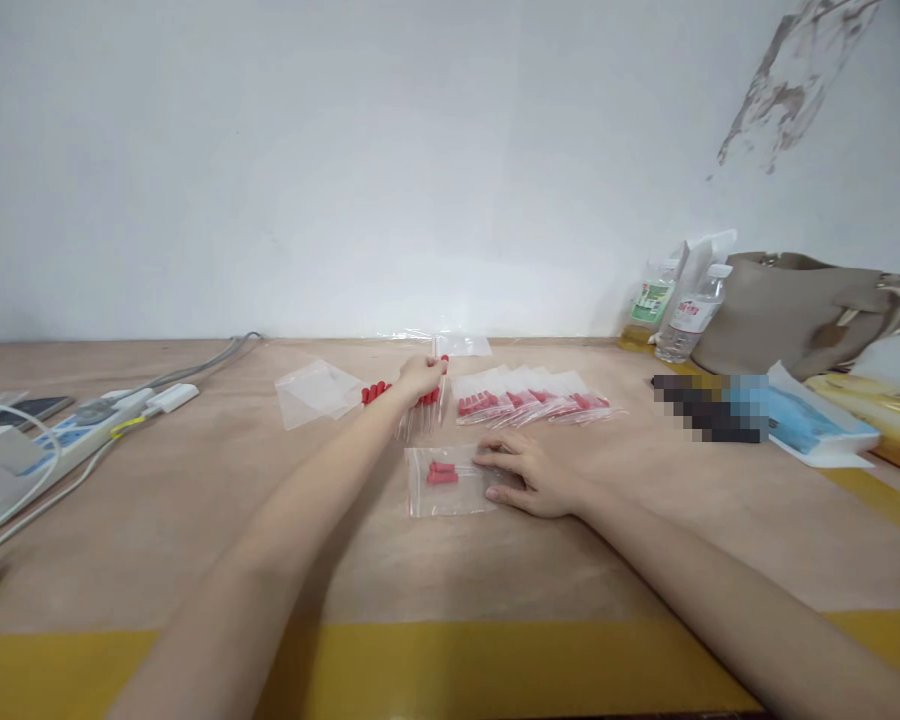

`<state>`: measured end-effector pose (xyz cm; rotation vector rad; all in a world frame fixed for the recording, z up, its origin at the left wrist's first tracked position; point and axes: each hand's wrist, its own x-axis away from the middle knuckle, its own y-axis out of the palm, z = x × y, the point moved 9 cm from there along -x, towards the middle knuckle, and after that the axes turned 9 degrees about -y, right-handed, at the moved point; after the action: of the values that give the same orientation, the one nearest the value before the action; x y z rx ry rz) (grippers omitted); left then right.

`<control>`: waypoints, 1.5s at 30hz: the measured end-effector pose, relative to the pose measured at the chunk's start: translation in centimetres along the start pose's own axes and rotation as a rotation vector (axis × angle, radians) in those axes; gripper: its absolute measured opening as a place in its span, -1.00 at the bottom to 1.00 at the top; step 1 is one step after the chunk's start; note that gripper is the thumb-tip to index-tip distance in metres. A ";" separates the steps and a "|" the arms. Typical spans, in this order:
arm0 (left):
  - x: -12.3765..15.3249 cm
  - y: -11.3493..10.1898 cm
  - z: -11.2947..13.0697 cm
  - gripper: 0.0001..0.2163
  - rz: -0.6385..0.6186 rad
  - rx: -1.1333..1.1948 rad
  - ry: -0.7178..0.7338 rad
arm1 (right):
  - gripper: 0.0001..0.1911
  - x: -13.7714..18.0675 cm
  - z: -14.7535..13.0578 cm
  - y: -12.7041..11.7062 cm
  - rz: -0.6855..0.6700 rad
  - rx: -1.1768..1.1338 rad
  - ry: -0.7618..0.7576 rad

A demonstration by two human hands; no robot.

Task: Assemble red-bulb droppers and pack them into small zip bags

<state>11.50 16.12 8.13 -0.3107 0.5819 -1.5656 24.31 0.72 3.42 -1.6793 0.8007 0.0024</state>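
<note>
My left hand (422, 378) reaches to the back of the table, its fingers closed on a glass dropper with a red rubber bulb (444, 359). Under and beside that hand lies a row of droppers (376, 392) with red bulbs, partly hidden by my wrist. Nearer to me is a clear zip bag (465, 496) with red dropper bulbs (442, 476) inside. My right hand (534, 478) rests on its right end, fingers spread and apart.
Filled zip bags (532, 395) overlap behind my right hand. Flat clear bags (317, 393) lie left of the droppers. A power strip (82, 435) with cables sits at left. Bottles (694, 315), a handbag (787, 310) and a blue packet (817, 420) stand or lie at right.
</note>
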 end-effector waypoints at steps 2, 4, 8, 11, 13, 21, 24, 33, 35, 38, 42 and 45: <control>1.3 -2.0 -0.1 -0.65 0.025 0.072 -0.002 | -0.52 0.0 0.0 0.0 -0.012 -0.024 0.004; 3.3 -4.0 -0.8 -0.66 0.040 0.151 0.004 | -0.52 0.0 0.0 0.0 -0.013 -0.040 0.012; 8.0 -7.4 -4.1 -0.58 0.031 0.470 -0.015 | -0.52 0.0 0.2 0.0 -0.007 -0.042 0.030; 10.9 -8.2 -6.2 -0.54 0.021 0.525 -0.033 | -0.52 0.1 0.3 0.1 -0.009 -0.040 0.034; 12.0 -7.9 -6.9 -0.59 0.024 0.552 -0.057 | -0.52 0.1 0.3 0.1 -0.007 -0.035 0.041; 13.6 -4.2 -7.7 -0.66 -0.086 0.661 -0.176 | -0.52 0.1 0.2 0.0 -0.011 -0.037 0.035; 14.2 -3.7 -7.9 -0.67 -0.124 0.684 -0.226 | -0.53 0.2 0.3 0.0 0.002 -0.030 0.038; 15.0 -4.3 -7.9 -0.71 -0.144 0.681 -0.322 | -0.53 0.5 0.8 0.1 0.032 -0.016 0.045; 15.1 -4.5 -8.2 -0.71 -0.118 0.722 -0.341 | -0.53 0.6 0.9 0.1 0.029 -0.010 0.051; 15.2 -4.7 -8.6 -0.70 -0.070 0.742 -0.353 | -0.53 0.6 0.8 0.0 0.037 -0.002 0.044; 15.2 -4.7 -8.9 -0.69 -0.042 0.754 -0.357 | -0.53 0.6 0.7 -0.1 0.040 0.004 0.043; 15.2 -4.9 -8.6 -0.71 -0.033 0.676 -0.314 | -0.53 0.6 0.7 -0.1 0.040 0.006 0.041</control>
<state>1.43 2.63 1.37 -0.0449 -0.2063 -1.6083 25.07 1.03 3.09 -1.6625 0.8640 -0.0067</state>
